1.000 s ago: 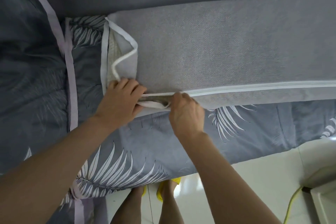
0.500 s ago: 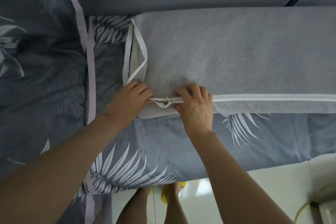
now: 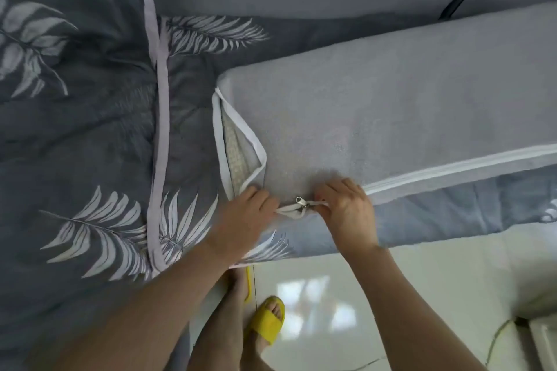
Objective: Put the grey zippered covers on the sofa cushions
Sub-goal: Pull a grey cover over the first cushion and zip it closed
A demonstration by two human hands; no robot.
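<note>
A long cushion in a grey zippered cover lies across the bed, its white zipper tape running along the near side. The cover's left end gapes, showing the pale cushion inside. A metal zipper slider sits near the front left corner, between my hands. My left hand pinches the white tape at the corner, just left of the slider. My right hand presses the cover's edge and tape just right of the slider.
A dark grey quilt with white leaf print and a pale border strip covers the bed under the cushion. Below lies a glossy white tiled floor with my foot in a yellow slipper. A white object stands at the lower right.
The view has swung so the cushion's corner sits further right. The slider now shows between my hands, and both hands stay on the tape at the corner.
</note>
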